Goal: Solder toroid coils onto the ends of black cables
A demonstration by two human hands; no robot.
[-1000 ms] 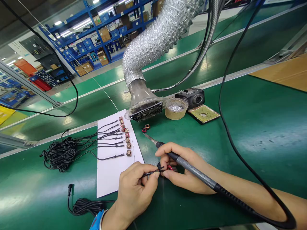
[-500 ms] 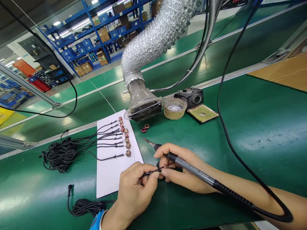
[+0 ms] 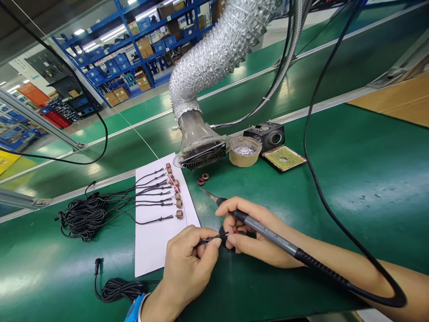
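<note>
Fingertips of my left hand [image 3: 187, 261] pinch the dark wire ends of a black cable [image 3: 209, 240]. My right hand [image 3: 261, 246] is closed around a soldering iron [image 3: 273, 239], its tip pointing up and left over the green bench. The right fingertips are close by the wire ends. A red-and-black piece, perhaps a wound ring coil [image 3: 236, 232], shows between the right fingers, mostly hidden. Two ring coils [image 3: 203, 180] lie beyond the iron's tip. On a white sheet [image 3: 150, 250] are several copper-coloured coils [image 3: 179, 214] in a row beside cable ends.
A fume extractor hood [image 3: 201, 154] with a silver duct [image 3: 214, 58] hangs over the bench. Right of it are a tub of shiny metal bits [image 3: 244, 156], a black holder [image 3: 268, 136] and a yellow pad [image 3: 284, 158]. Coiled black cables [image 3: 82, 217] lie left; another bundle [image 3: 122, 290] sits nearer.
My right hand has shifted slightly, and the iron's tip sits a little further right and up. A bit of red now shows between the right fingers. My left hand keeps its pinch.
</note>
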